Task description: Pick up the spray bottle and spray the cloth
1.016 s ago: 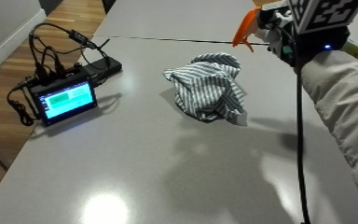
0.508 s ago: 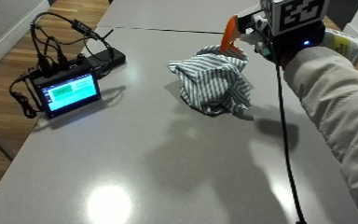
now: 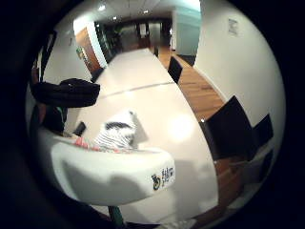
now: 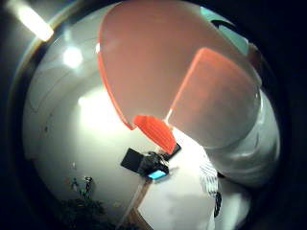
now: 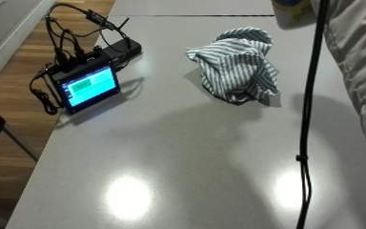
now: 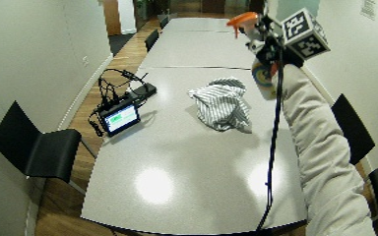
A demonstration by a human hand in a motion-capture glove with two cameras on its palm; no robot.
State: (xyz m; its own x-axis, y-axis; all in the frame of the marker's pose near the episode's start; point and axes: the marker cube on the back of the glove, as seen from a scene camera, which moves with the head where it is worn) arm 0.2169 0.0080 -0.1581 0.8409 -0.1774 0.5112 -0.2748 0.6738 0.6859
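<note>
Spray bottle (image 6: 262,73) is raised in the air above the far right part of the bench (image 6: 195,167), held by the gloved right hand (image 6: 272,43), the grip curled round its neck as far as the wide outside view shows; the fingers themselves are mostly hidden there. Its orange nozzle (image 6: 241,18) points away from the person, toward the far end of the room, and its white body with a coloured label hangs below the hand. In the thumb side palm view the orange trigger (image 4: 154,132) and head fill much of the picture, close to the palm.

Below and to the left of the bottle, the striped cloth (image 5: 238,66) lies crumpled in a heap on the grey bench, apart from the bottle.

Farther left, near the bench edge, a small lit screen (image 5: 89,88) stands tilted, with black cables (image 5: 75,33) bunched behind it. A black chair (image 6: 35,147) stands beside the bench on that side.
</note>
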